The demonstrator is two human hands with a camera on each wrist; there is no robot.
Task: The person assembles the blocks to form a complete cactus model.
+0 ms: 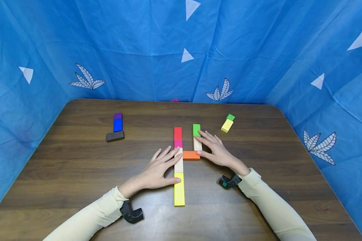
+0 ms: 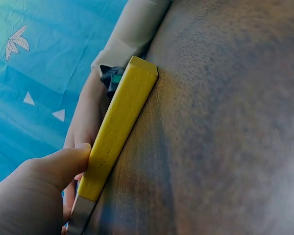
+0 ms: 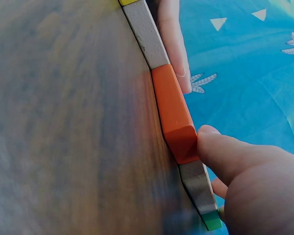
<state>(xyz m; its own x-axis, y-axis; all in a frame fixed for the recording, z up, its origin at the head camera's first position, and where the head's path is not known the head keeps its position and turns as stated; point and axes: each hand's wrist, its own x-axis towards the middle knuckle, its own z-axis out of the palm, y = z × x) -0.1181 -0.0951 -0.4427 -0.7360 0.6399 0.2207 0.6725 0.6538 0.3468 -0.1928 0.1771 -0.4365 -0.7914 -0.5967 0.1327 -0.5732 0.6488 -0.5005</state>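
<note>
Head view: column on the counter — red block, pink block, longer pale block, yellow block. Orange block abuts its right side; shorter pale block and green block run on beyond. Left hand over the column, right hand beside green, fingers of both spread, ungripping. Left wrist: thumb tip touches yellow. Right wrist: thumb tip touches orange's end — pale block adjoining.

text: none readable | labels: none | brands: none | numbers: none | signs: none in any view
</note>
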